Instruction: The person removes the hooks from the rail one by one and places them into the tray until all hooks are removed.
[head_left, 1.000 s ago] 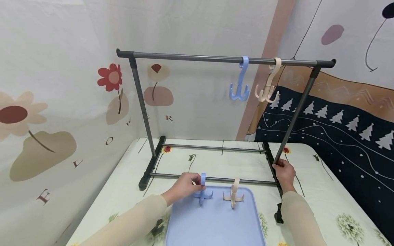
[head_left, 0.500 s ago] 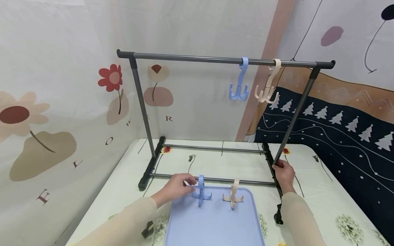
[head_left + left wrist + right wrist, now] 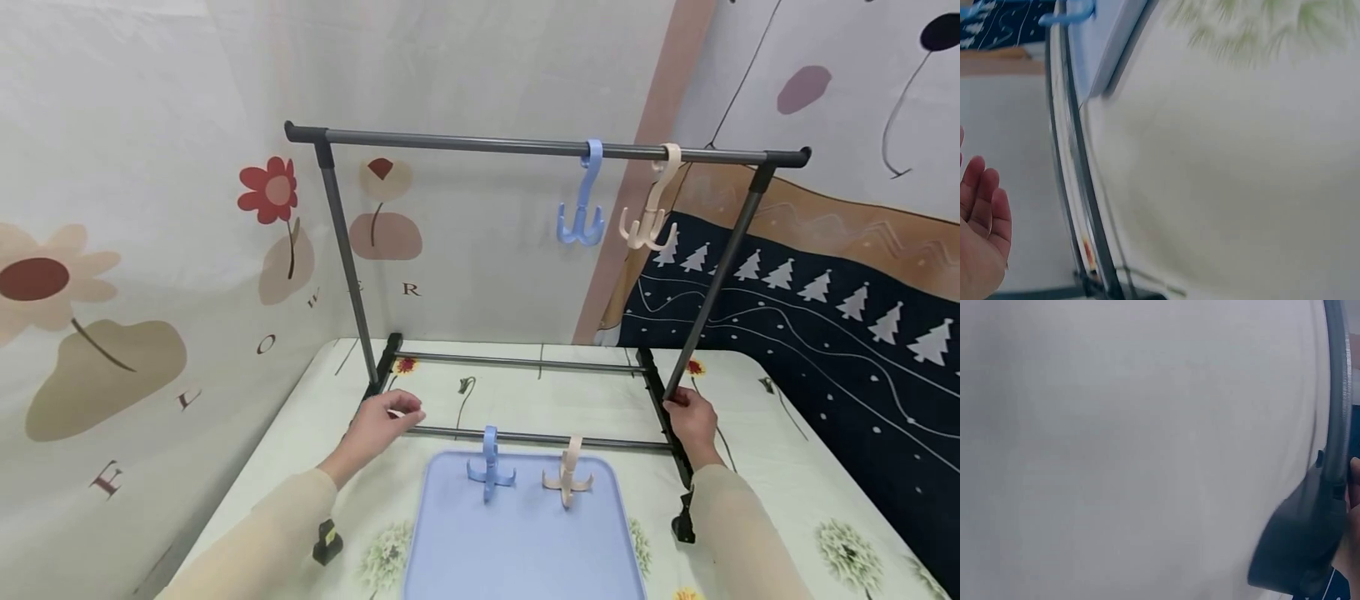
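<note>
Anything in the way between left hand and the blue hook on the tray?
Nothing visible blocks it in the head view: only the front lower rack bar and tray rim cross the gap from left hand to blue hook, both apparently low.

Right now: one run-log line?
left hand: empty; right hand: grips right post; rail: upper blue hook, upper beige hook; tray: lower blue hook, lower beige hook
</note>
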`<state>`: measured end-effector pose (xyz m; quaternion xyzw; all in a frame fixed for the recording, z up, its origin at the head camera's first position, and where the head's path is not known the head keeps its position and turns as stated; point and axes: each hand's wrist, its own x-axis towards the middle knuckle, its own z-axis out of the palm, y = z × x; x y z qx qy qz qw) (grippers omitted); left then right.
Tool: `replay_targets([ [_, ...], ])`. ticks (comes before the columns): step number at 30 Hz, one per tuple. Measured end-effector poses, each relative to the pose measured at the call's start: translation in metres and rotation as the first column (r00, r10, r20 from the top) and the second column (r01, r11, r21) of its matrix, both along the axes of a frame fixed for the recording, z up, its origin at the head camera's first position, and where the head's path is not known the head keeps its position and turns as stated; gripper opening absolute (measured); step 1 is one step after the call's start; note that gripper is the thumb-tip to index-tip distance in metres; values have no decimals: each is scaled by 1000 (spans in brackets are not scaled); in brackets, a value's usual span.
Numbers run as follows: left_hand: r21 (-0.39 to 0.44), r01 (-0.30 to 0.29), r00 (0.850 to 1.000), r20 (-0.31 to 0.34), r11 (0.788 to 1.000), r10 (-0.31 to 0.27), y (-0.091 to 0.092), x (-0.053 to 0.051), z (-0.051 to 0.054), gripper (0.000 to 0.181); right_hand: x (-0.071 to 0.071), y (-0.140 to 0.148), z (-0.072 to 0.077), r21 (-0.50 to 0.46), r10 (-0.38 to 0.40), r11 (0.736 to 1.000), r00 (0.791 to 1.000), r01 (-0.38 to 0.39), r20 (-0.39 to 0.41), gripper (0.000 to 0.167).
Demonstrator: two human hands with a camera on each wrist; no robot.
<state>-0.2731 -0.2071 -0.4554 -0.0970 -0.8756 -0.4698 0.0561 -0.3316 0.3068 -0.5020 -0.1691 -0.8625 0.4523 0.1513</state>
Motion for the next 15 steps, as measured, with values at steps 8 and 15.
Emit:
replay_targets([
  [8,32,-161,987,8,986,161,-32,-13,12,30,3,-2,11,3,43,999,997,-43,66,38],
  [15,81,-269,963,25,960,268,-52,-30,14,42,11,-5,17,2,16,1000,998,-16,56,40],
])
